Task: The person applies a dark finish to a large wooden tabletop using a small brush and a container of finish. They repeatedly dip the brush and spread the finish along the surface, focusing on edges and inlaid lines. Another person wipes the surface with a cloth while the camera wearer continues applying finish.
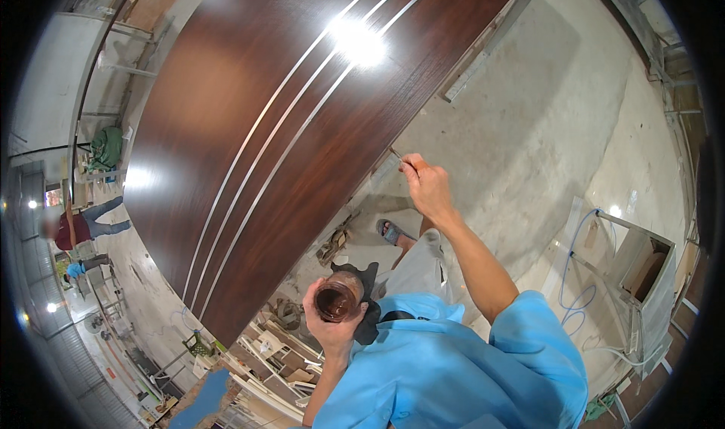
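A large, glossy dark-brown wooden panel with three pale metal strips along it lies in front of me. At its right-hand edge, my right hand pinches a thin stick-like tool, perhaps a small brush. Its tip is at or very near the panel's edge; contact is too small to tell. Close to my body, my left hand is wrapped round an open clear jar with dark reddish-brown liquid inside. A black cloth hangs beside the jar, partly hidden by it.
Wood strips and offcuts lie on the floor at lower left. A metal frame with a blue hose stands at right. A bar sticks out from under the panel. Two people are far off at left.
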`<state>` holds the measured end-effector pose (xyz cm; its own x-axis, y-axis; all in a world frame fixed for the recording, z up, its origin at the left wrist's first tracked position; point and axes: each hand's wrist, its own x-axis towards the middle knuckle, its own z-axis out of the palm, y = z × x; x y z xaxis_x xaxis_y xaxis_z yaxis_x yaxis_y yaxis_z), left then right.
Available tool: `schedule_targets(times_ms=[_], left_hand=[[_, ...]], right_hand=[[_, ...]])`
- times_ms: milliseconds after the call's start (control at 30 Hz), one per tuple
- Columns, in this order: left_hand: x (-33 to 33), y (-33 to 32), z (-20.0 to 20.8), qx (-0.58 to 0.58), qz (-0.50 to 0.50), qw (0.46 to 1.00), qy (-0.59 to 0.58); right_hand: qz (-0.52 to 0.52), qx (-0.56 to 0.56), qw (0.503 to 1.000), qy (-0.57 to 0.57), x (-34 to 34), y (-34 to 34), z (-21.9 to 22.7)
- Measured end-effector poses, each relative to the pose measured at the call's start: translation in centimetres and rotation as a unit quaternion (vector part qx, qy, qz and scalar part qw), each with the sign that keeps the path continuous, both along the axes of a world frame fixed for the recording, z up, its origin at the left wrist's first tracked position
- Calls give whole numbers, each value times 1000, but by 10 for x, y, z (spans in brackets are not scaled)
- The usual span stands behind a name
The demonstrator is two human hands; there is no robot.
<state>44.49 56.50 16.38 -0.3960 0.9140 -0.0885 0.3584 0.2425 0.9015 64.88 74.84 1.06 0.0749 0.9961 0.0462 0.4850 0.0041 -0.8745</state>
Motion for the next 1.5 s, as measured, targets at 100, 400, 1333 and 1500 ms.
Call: schedule_targets(times_ms=[100,400,1333,1500], left_hand=[[3,5,-1,-2,-9,1000,20],[4,10,-9,-36,0,999,18],[-8,0,-19,-53,16,998,21],[-12,-7,-20,-39,27,999,23]], right_hand=[[8,17,1000,-12,3,9,-9],[-28,-8,1000,11,13,25,-14],[116,-9,991,72,-49,-29,-17],[44,-14,991,122,-46,-28,-14]])
